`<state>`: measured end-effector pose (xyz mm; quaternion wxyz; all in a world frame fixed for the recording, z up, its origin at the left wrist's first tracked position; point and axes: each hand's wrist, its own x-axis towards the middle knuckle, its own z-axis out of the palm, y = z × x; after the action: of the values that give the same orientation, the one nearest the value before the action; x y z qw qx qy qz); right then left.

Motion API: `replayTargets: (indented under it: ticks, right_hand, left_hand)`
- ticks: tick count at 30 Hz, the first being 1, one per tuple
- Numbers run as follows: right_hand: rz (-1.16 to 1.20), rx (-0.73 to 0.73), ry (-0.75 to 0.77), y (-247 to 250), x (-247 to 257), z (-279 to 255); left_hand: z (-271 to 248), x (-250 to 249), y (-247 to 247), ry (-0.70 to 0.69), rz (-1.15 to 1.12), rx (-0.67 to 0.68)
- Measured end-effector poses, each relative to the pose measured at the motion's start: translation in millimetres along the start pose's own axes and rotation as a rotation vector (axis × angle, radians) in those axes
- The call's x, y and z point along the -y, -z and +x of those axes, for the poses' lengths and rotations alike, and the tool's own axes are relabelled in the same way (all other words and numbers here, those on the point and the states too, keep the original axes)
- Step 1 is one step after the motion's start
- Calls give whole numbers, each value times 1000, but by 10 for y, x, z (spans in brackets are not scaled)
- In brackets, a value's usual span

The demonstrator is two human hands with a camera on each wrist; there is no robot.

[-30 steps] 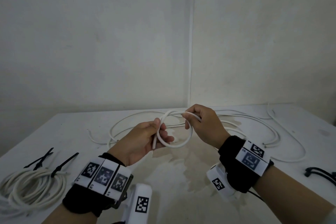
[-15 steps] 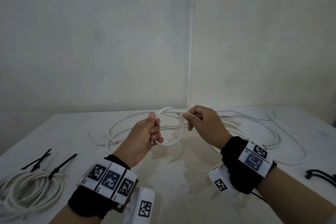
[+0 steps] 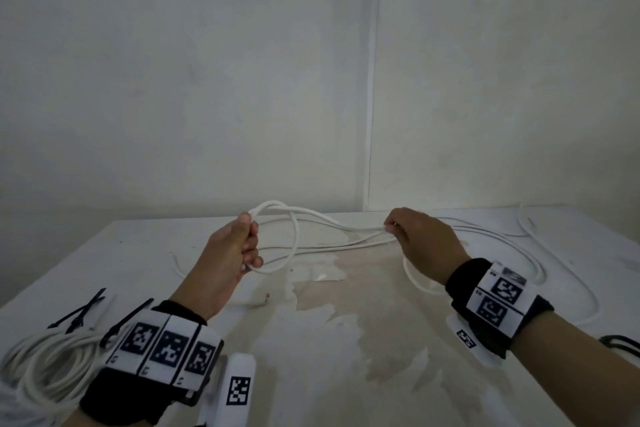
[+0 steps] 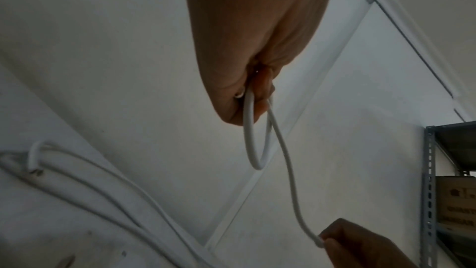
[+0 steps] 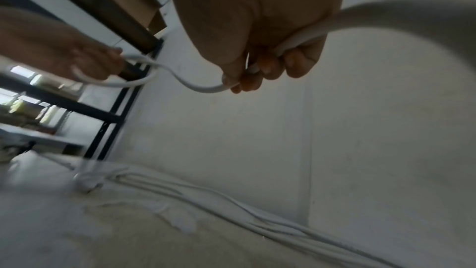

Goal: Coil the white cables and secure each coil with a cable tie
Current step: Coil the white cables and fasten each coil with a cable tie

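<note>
Head view: your left hand [image 3: 235, 250] grips the white cable's [image 3: 332, 224] first loop above the tabletop [image 3: 346, 340]; your right hand [image 3: 422, 243] pinches its run. Left wrist: match each loop. Right wrist: let the cable slide without twisting.

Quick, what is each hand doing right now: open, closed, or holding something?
Left hand: closed, gripping a small loop of the cable.
Right hand: closed, pinching the same cable further along.
</note>
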<state>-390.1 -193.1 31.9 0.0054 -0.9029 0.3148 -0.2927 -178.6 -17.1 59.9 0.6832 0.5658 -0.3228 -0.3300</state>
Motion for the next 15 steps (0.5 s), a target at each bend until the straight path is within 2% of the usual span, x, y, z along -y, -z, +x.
replayTargets:
  ticks: [4,8,12,15]
  right_hand:
    - [-287,-93,352,-199,190,-24]
    - [-287,-73,575,-398,392,-53]
    - [-265,-168,682,-422,520,-40]
    - [-237,-274,633,-403,552,1]
  left_hand:
    - [37,-62,-29,-60,27,2]
    - [69,-54,-47,-111,72,8]
    - [90,-19,-75,-134,80,-7]
    - [74,-29,-104,-159,77,1]
